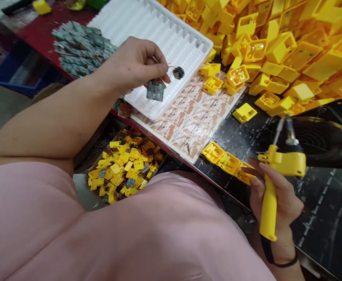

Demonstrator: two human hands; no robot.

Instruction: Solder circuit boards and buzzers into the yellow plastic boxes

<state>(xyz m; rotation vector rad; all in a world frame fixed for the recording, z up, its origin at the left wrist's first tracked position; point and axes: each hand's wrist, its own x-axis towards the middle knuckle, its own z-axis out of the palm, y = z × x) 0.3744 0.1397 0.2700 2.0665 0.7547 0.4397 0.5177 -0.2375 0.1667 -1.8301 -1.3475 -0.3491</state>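
Observation:
My left hand [147, 62] is closed in a pinch over the white ribbed tray [147, 23]. From its fingers hang a small green circuit board [155, 91] and, on thin wires, a round black component [178, 72]. My right hand [279, 195] is wrapped round the handle of a yellow soldering gun [284, 164], whose metal tip points away from me. The fingertips of that hand are close to a row of yellow plastic housings [227, 162] at the table edge; whether they touch cannot be made out. One more yellow housing [245, 113] lies on the black mat beyond.
A large heap of yellow housings [279, 50] fills the far right. Many circuit boards [81, 47] are piled left of the tray. Below the table edge stands a box of yellow parts [124, 164]. A black fan-like unit [319, 132] is at right, a blue crate [24, 70] at left.

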